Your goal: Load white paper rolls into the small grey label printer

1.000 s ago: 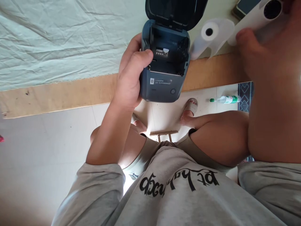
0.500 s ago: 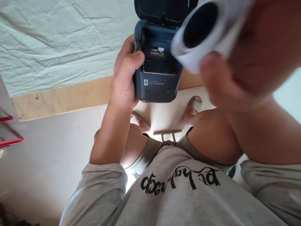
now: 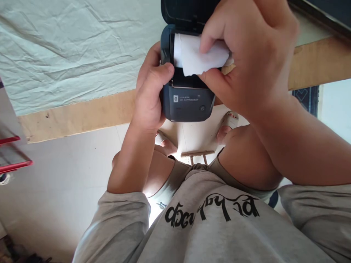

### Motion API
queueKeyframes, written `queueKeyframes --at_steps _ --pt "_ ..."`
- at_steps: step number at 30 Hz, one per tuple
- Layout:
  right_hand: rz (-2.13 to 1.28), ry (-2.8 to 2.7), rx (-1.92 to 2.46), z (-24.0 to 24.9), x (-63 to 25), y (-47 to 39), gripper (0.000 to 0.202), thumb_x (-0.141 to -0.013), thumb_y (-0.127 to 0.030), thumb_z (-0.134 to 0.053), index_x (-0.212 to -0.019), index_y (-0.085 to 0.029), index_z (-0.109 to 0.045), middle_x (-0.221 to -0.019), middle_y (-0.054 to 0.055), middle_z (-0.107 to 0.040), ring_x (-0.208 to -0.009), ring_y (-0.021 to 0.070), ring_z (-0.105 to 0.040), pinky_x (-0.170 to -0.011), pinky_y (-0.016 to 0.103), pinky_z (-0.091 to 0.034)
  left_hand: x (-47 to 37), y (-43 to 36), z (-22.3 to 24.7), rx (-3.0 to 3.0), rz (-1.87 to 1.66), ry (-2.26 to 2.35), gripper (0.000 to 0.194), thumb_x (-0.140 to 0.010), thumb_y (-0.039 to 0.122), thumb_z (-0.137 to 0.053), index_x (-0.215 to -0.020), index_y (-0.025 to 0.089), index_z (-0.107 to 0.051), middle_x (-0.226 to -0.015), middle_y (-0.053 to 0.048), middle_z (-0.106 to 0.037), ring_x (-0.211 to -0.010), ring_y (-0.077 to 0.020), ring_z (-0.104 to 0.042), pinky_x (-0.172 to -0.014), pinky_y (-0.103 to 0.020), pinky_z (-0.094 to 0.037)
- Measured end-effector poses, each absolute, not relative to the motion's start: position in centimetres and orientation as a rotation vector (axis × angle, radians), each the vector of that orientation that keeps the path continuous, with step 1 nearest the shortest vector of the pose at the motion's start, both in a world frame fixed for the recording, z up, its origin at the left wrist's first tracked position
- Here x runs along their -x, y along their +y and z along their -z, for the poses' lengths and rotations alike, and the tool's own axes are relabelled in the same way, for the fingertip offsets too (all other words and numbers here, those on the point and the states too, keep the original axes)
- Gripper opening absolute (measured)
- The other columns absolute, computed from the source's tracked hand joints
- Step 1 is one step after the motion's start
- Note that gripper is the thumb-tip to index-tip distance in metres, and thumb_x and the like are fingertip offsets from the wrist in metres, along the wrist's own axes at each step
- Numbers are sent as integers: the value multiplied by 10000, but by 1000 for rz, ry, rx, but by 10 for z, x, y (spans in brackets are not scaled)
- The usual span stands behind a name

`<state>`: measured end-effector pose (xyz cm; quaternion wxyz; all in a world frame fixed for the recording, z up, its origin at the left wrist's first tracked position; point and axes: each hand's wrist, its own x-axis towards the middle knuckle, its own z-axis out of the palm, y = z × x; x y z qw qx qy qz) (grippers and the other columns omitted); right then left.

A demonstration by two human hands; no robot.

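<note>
Wrinkled pale cloth [image 3: 82, 47] is covering wood-edged worktop [image 3: 76, 117]. Left hand [image 3: 153, 87] is gripping Bluetooth printer [image 3: 189, 104] near worktop's edge, seemingly steadying it; lid [image 3: 179, 14] is standing open, exposing bay [image 3: 186, 79]. Right hand [image 3: 246, 54] is pinching white paper roll [image 3: 192, 54] at bay, apparently preventing unwinding.

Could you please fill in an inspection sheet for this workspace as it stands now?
Surface: wrinkled pale cloth, bare wooden edge.
Job's things: dark printer, lid raised; white paper at its open bay, seating unclear.
Clutter: dark item at upper right, partly in view.
Hands: left hand grips the printer's side; right hand pinches the paper.
Cables: none certain; pale coiled item at the left edge is unclear.
Surroundings: pale tiled floor, red-edged rack, patterned mat, wooden bar.
</note>
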<state>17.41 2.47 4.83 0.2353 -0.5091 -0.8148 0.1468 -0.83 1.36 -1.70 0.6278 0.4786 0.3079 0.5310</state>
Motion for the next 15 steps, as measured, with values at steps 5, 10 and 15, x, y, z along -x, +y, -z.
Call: queueKeyframes --at_steps 5,10,15 --pt "-172 -2340 1325 -43 -175 25 412 -904 -478 -375 -955 -230 -700 -1105 4 -600 -1049 103 -559 -922 337 -449 14 17 20 -1134 -1179 666 444 -737 575 -689 -1054 268 -637 -1045 -42 -671 -1326 -397 -482 -942 -443 -485" --pt "-20 -2245 860 -24 -185 15 260 -856 -456 -508 -940 -272 -672 -951 -33 -616 -940 78 -569 -835 291 -471 18 20 27 -1171 -1273 614 529 -727 555 -733 -1190 334 -603 -1179 15 -651 -1161 -302 -592 -896 -411 -510" --pt "-116 -2252 752 -28 -198 15 338 -838 -475 -542 -1055 -235 -641 -1049 2 -616 -979 76 -569 -878 278 -486 17 24 33 -1415 -1252 526 732 -632 410 -840 -1303 410 -548 -1318 50 -589 -1297 -303 -533 -1080 -445 -493"
